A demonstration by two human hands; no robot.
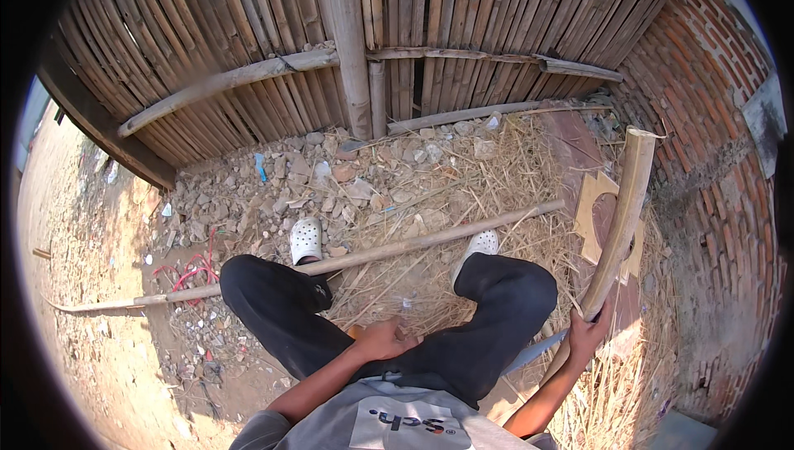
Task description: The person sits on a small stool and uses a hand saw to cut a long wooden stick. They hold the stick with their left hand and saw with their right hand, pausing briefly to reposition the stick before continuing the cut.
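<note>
My right hand [589, 332] is closed round a thick, pale bamboo pole [622, 222]. The pole stands tilted at my right side, its upper end toward the brick wall and its lower part passing beside my right thigh. My left hand [385, 340] rests low between my thighs with curled fingers. A small orange piece [356, 331] shows at its edge; what the fingers hold, if anything, is hidden. Near my right forearm a flat blue-grey strip [536, 352] shows partly from behind my right leg. A longer, thinner pole [430, 241] lies across the ground in front of me.
A bamboo-slat wall [248, 20] rises ahead and a brick wall [703, 169] on the right. Rubble [322, 173] and dry straw [521, 152] cover the ground. Cut cardboard [590, 210] lies by the tilted pole. Red cord [197, 270] lies at left, near the long pole.
</note>
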